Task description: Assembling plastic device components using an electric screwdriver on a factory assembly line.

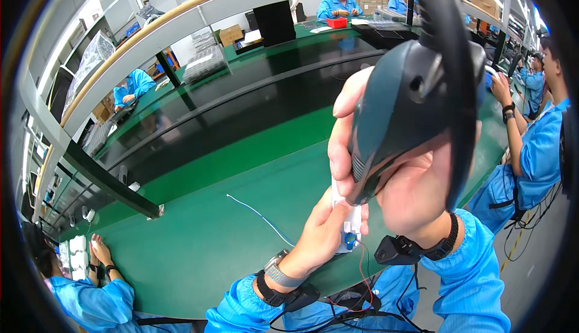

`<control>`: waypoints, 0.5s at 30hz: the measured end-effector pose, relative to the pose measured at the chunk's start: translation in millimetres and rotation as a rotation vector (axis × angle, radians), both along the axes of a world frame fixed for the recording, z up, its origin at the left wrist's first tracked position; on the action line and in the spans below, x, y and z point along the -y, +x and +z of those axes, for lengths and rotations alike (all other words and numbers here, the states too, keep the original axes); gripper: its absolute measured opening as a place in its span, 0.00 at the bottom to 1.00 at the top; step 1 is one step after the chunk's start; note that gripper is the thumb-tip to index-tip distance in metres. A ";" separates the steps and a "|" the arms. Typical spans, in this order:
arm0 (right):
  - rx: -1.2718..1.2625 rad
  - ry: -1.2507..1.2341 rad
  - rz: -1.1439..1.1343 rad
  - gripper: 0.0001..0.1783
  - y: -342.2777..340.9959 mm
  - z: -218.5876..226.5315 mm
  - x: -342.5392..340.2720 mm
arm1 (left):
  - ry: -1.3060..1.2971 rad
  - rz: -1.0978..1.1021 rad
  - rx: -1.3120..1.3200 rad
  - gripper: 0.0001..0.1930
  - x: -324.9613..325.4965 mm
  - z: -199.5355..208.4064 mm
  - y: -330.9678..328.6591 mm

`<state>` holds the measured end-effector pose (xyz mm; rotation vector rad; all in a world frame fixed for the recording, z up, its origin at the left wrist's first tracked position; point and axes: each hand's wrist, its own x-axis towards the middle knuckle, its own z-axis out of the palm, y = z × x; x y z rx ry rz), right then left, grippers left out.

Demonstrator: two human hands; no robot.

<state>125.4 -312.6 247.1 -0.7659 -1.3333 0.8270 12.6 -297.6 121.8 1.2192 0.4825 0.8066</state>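
My right hand is wrapped round a dark power screwdriver, large and close in view, with a black cord rising from its top. Its lower end points down at a white plastic part; the tip is hidden behind my fingers, so contact cannot be told. My left hand grips that white part just over the bench's near edge. A small round blue component sits on the part, and thin red wire runs down from it. A thin blue-and-white wire stretches across the green bench from beside my left hand.
The green bench top borders a dark conveyor belt. A frame post stands at the left. One co-worker handles white pieces at the lower left; another stands at the right. Cables hang near my wrists.
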 end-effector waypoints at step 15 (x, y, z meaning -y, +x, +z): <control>-0.231 0.315 0.052 0.43 60.3 -3.7 19.0 | -0.076 -0.071 0.117 0.19 8.8 -10.7 1.3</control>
